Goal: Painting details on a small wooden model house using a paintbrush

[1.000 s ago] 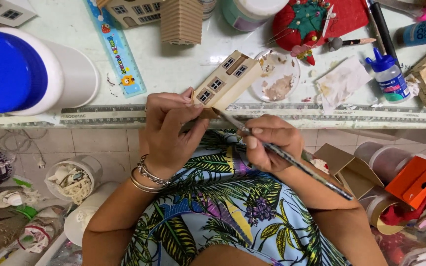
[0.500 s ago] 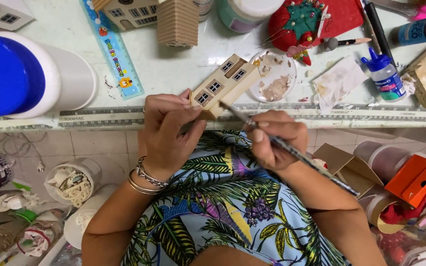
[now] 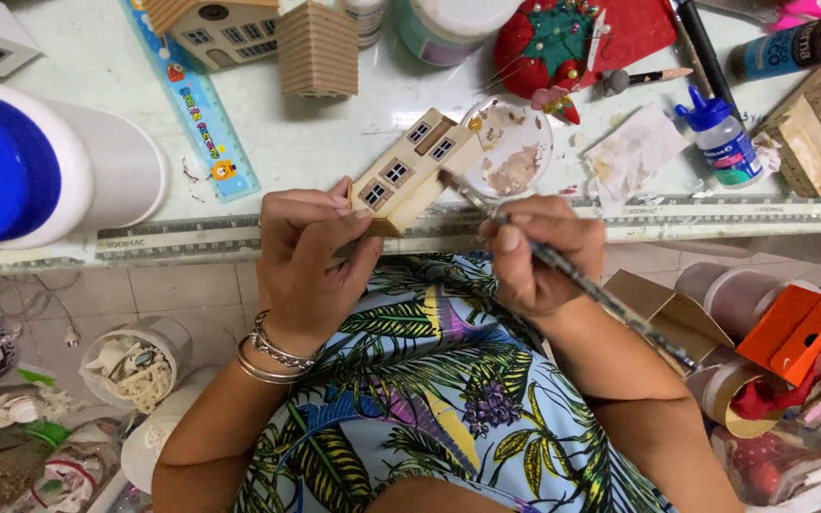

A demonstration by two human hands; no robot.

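Beige miniature house (image 3: 410,173), window panels up, pinched in curled left hand (image 3: 311,256) at table edge (image 3: 192,236). Thin paintbrush (image 3: 572,275), gripped pen-fashion in closed right hand (image 3: 539,252), tip at house's end wall. Risks, judged: brush slip smearing window frames; loosened pinch dropping house to lap. Close by: paint-smeared round dish (image 3: 510,147) just beyond house, stained paper scrap (image 3: 634,152), blue-capped glue bottle (image 3: 719,142), red pincushion (image 3: 567,43), ruler (image 3: 197,109), blue-lidded white tub (image 3: 45,176). Dish crowding brush path.
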